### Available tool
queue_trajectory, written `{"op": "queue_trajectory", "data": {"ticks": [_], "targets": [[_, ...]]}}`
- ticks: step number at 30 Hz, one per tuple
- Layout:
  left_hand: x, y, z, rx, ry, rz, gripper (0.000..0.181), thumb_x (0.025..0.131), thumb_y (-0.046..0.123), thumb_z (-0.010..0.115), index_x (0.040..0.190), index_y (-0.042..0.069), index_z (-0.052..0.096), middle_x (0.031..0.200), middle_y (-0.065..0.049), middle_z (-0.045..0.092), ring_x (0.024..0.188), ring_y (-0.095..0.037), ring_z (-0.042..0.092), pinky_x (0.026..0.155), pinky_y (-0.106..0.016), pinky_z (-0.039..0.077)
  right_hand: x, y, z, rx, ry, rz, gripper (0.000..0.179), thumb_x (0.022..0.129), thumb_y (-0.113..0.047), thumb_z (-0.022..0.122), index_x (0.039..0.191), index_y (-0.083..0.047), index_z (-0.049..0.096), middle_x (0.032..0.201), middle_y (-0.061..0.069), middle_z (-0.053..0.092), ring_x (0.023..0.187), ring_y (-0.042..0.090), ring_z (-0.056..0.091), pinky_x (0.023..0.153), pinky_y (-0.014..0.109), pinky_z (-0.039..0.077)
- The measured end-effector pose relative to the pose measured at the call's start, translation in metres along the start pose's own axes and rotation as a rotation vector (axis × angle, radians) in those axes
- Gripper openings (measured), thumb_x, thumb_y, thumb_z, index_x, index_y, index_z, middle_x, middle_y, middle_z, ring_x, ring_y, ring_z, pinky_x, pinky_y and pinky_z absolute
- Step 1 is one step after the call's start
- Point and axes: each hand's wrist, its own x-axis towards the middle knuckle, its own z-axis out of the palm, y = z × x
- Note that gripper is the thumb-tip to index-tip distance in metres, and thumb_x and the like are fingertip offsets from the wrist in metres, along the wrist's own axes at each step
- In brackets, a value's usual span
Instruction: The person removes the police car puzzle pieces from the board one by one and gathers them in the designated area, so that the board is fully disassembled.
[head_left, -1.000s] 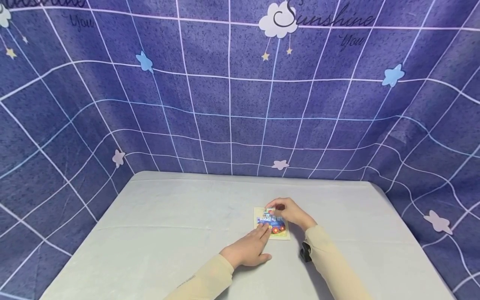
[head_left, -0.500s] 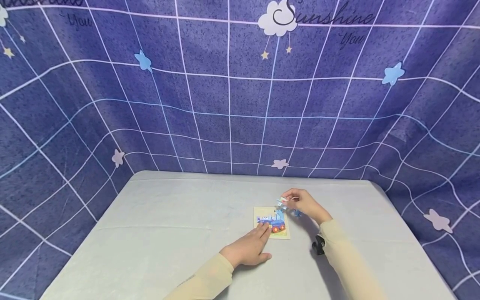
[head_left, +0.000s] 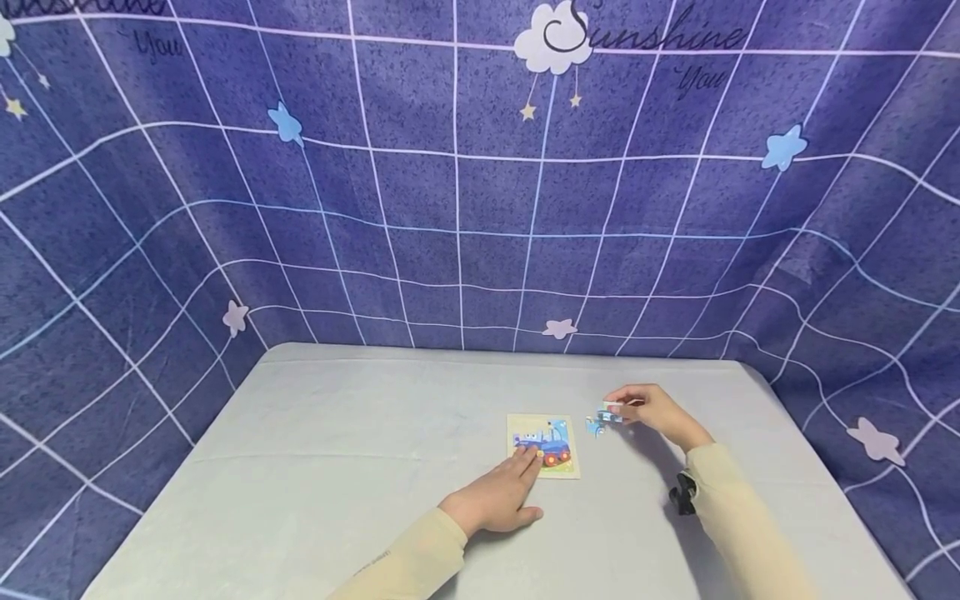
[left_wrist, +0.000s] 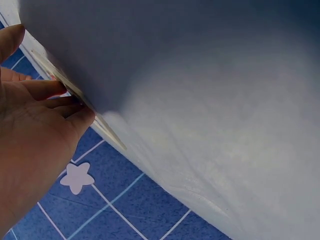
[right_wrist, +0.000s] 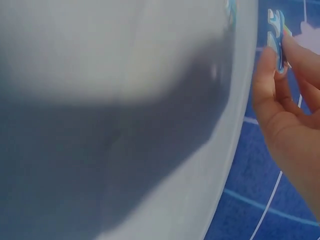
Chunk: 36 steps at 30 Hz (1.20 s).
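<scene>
A small jigsaw board (head_left: 513, 427) with a cream border and a blue vehicle picture lies on the table, right of the middle. My left hand (head_left: 497, 497) rests on its lower left part, fingers extended and hiding some of the picture. The left wrist view shows this hand (left_wrist: 37, 112) beside the board's thin edge (left_wrist: 112, 135). To the right of the board, my right hand (head_left: 658, 412) pinches a blue-and-white jigsaw piece (head_left: 612, 415) between thumb and fingers. Seen edge-on in the right wrist view, the held piece (right_wrist: 276, 42) may be more than one. Another jigsaw piece (head_left: 594, 428) lies beside the board.
A pale grey cloth covers the table (head_left: 315, 467). Behind it and along both sides hangs a blue curtain (head_left: 420, 200) with a grid and stars. A black device (head_left: 682, 493) sits at the right wrist.
My right hand has moved from over the board's top to the right, carrying the jigsaw piece off it. The loose piece beside the board is now uncovered. The left hand stays put.
</scene>
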Motion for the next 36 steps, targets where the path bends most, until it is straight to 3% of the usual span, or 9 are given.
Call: {"op": "queue_trajectory", "data": {"ticks": [6,11,21,36], "targets": [[0.000,0.000,0.002,0.001,0.003,-0.001,0.077,0.103,0.043,0.060,0.161,0.001,0.032,0.172,-0.016,0.024,0.160,-0.030,0.024,0.131,-0.034,0.026,-0.009,0.011,-0.009,0.008,-0.041,0.047,0.031,0.096,-0.003,0.067,0.119,0.018,0.065,0.095,0.016,0.074,0.077,0.010,0.065,0.070,0.028,0.060],[0.000,-0.001,0.003,0.006,-0.001,0.001,0.077,0.103,0.043,0.059,0.161,0.002,0.031,0.172,-0.016,0.023,0.161,-0.030,0.023,0.131,-0.034,0.026,-0.009,0.022,-0.008,-0.031,-0.021,0.077,0.028,0.094,-0.004,0.070,0.114,0.016,0.069,0.088,0.008,0.075,0.069,0.008,0.062,0.064,0.023,0.055],[0.000,-0.001,0.002,0.004,0.007,0.008,0.077,0.103,0.043,0.059,0.161,0.001,0.031,0.172,-0.017,0.024,0.160,-0.031,0.024,0.131,-0.035,0.026,-0.005,0.029,-0.003,-0.120,0.051,0.008,0.023,0.088,0.002,0.073,0.106,0.016,0.071,0.083,0.017,0.073,0.060,0.001,0.053,0.055,0.018,0.047],[-0.001,0.000,0.001,0.014,0.006,0.001,0.077,0.103,0.043,0.060,0.161,0.001,0.031,0.172,-0.016,0.024,0.160,-0.030,0.024,0.131,-0.035,0.027,-0.008,0.023,0.001,-0.200,0.098,0.005,0.017,0.087,0.004,0.074,0.100,0.016,0.072,0.087,0.020,0.071,0.063,0.003,0.051,0.055,0.016,0.046]]}}
